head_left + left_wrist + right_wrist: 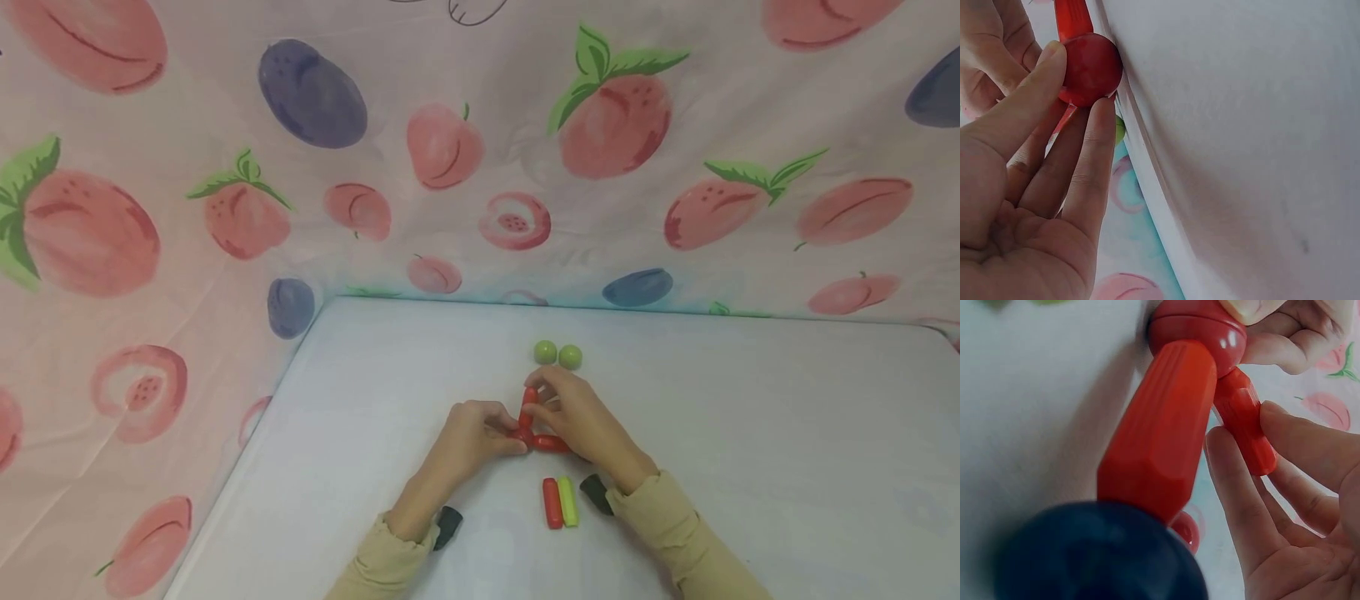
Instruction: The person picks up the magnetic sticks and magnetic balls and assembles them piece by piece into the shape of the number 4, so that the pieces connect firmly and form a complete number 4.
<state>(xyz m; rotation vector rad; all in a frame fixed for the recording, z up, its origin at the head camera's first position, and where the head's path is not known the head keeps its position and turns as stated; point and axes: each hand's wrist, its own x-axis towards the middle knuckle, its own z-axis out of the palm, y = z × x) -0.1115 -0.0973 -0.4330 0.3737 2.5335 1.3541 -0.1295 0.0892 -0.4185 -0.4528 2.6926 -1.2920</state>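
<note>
My left hand (pixel 472 435) pinches a glossy red ball (pixel 1092 69) between thumb and fingertips. With thumb and fingers my right hand (pixel 576 410) grips a short red rod (pixel 1245 422), whose near end meets that ball. From the same ball a second red rod (pixel 1157 428) runs out to a dark blue ball (pixel 1104 553) at its other end. In the head view the gripped rod points away from me, while the second rod (pixel 551 443) points right and passes under my right hand, which hides the blue ball.
Two green balls (pixel 545 352) sit beyond the hands. Nearer to me, a loose red rod (pixel 552 502) and a yellow rod (pixel 567 502) lie side by side on the white table (pixel 750 433). A fruit-print cloth (pixel 465 208) hangs behind and at the left.
</note>
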